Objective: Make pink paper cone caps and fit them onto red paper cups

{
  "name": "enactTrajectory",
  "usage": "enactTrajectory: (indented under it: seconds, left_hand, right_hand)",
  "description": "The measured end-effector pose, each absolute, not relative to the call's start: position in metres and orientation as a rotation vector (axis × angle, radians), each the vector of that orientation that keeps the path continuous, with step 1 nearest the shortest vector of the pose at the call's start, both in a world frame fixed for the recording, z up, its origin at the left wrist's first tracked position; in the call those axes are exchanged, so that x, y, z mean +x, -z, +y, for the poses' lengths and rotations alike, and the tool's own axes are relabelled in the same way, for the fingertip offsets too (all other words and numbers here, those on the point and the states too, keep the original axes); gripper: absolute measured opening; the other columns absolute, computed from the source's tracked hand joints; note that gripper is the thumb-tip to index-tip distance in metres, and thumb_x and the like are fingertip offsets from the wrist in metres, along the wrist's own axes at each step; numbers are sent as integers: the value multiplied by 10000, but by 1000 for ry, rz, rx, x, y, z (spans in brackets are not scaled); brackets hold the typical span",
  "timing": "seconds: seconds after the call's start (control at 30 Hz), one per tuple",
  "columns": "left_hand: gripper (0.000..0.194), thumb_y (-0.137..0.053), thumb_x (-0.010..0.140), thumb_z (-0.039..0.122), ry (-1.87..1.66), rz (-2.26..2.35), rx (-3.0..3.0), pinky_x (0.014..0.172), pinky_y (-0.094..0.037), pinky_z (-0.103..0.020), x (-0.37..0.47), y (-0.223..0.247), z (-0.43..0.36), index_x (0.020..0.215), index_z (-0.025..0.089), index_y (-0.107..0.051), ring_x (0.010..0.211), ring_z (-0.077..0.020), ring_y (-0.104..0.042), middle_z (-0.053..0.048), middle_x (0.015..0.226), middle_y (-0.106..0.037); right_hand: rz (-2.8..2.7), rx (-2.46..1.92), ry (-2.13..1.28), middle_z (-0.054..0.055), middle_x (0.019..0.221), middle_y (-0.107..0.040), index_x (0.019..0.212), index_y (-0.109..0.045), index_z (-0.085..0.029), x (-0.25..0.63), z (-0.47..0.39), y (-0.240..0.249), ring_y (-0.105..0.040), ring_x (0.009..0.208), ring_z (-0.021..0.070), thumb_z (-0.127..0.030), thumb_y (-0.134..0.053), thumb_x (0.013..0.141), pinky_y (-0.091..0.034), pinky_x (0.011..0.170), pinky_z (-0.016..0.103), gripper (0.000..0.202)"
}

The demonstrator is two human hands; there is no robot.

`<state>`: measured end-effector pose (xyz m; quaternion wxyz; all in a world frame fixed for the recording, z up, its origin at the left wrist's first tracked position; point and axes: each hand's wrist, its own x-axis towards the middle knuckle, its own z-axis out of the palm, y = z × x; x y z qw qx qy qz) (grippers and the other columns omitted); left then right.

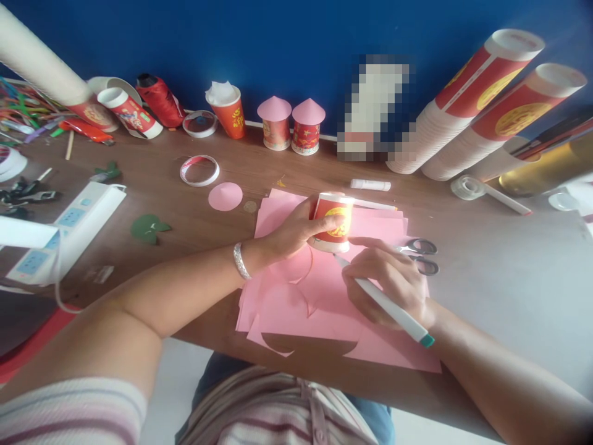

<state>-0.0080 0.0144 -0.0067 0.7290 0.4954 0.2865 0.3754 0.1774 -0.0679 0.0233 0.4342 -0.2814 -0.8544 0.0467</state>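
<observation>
Above a stack of pink paper (296, 327) with curved cut-outs, my left hand (299, 228) holds a tilted red and white paper cup (334, 213), its thumb across the yellow emblem. My right hand (386, 278) grips a white pen (393, 312) with a green end; the pen's tip is close to the cup's lower rim, and whether they touch is unclear. One finger of my right hand reaches to the cup's lower right side. Black-handled scissors (424, 247) lie on the paper's right edge, beyond my right hand.
Two red cups with pink cone tops (274, 109) (309, 112) stand at the back. A pink cone (225, 196), a cut ring (199, 171) and a glue stick (370, 185) lie nearer. Tall cup stacks (435, 133) lean back right; a power strip (69, 232) sits left.
</observation>
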Motion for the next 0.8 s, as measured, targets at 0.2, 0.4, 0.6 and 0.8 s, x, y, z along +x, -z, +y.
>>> enactTrajectory:
  seconds: [0.2,0.4,0.6,0.8]
  left_hand:
    - [403,-762,862,411,-809,619,1101,749,-543,-263,-8,4,14,1146,171,-607,889,-165,-657,-54,1014,-662]
    - [397,-782,850,395,-814,587,1090,745,-547,-259,-8,6,15,1124,163,-612,864,-149,-650,-43,994,-654]
    - [462,-791,837,397,-789,648,1078,777,-572,-297,-9,5,15,1198,172,-610,898,-172,-657,-62,1036,-670]
    - [502,-787,840,388,-775,657,1073,809,-579,-314,-8,3,15,1259,187,-596,893,-168,-654,-55,1032,-672]
  right_hand:
    - [-2073,-862,-68,-22,717,-646,922,-614,-228,182,-69,-17,-614,573,138,-36,-627,852,-539,564,291,205]
    - [-2102,-869,-31,-23,718,-643,926,-604,-214,181,-68,-19,-607,571,125,-20,-609,861,-487,520,256,205]
    - [-2115,-885,-24,-28,731,-652,933,-613,-225,180,-67,-20,-621,582,125,-14,-601,860,-493,521,250,223]
    - [-2109,-945,-14,-30,741,-656,946,-605,-237,179,-68,-18,-626,588,123,-24,-601,878,-483,518,245,224]
